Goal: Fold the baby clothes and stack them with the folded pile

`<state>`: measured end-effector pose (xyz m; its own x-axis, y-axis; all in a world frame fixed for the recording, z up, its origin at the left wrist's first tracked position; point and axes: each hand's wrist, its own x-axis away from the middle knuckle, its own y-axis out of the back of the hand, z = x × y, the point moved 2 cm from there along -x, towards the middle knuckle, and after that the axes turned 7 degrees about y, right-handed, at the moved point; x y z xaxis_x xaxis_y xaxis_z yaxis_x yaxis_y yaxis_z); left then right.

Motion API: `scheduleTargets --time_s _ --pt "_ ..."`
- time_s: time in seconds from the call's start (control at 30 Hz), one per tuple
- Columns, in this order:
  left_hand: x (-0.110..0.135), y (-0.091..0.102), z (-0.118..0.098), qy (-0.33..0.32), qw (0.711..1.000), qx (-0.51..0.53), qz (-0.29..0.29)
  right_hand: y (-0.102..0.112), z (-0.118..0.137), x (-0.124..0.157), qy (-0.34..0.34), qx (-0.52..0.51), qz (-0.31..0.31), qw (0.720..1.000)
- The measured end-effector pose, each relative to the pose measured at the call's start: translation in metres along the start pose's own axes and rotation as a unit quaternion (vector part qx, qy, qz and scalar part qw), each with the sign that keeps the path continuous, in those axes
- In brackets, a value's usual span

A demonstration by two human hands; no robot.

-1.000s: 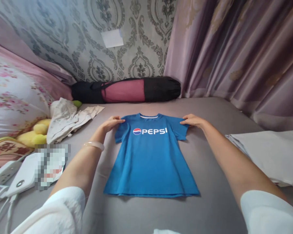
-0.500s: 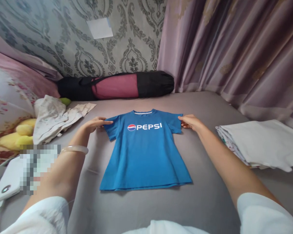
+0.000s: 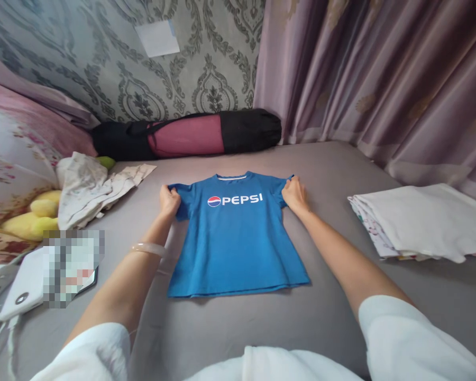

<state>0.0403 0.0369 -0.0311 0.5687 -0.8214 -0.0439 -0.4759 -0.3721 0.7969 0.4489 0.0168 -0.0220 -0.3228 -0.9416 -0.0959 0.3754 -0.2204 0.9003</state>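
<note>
Blue cotton short-sleeved T-shirt [image 3: 234, 238] with a white PEPSI logo: lies flat and face up, collar toward 12 o'clock and hem toward 6 o'clock, mid-way across a bed with a grey fitted sheet [image 3: 341, 264]. The smooth sheet lets the body of the shirt lie spread with few creases.

Left hand [image 3: 170, 201]: fingers [image 3: 167, 189] closed in a pinch on the 10 o'clock sleeve [image 3: 178, 198]; pale bangle [image 3: 147, 249] on the wrist.

Right hand [image 3: 294, 193]: closed likewise on the 2 o'clock sleeve [image 3: 284, 191].

Pinched at opposite sides, the sleeves hold the shoulders level, with the shirt's body between and below the hands.

Also present: rolled black-and-maroon fabric bag [image 3: 186, 135] at 12 o'clock; crumpled cream cloth [image 3: 89, 190] at 10 o'clock; folded pale fabric stack [image 3: 420, 219] at 3 o'clock.
</note>
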Motion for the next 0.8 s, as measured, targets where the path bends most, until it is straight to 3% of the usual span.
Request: scheduleTargets --time_s 0.07,0.2,0.6,0.8 --pt "0.003 -0.002 0.001 -0.052 0.997 -0.052 -0.039 -0.001 0.0 0.002 0.026 0.035 0.014 0.999" --pt "0.002 -0.004 0.01 -0.119 0.981 -0.151 -0.019 -0.003 -0.008 -0.001 0.044 0.08 0.027 0.995" --pt "0.005 -0.002 0.01 -0.035 0.984 -0.173 -0.038 -0.006 -0.013 -0.003 -0.027 0.072 -0.034 0.996" --pt "0.01 0.027 0.018 0.019 0.997 -0.071 0.012 0.013 -0.035 0.0 -0.008 -0.022 -0.012 1.0"
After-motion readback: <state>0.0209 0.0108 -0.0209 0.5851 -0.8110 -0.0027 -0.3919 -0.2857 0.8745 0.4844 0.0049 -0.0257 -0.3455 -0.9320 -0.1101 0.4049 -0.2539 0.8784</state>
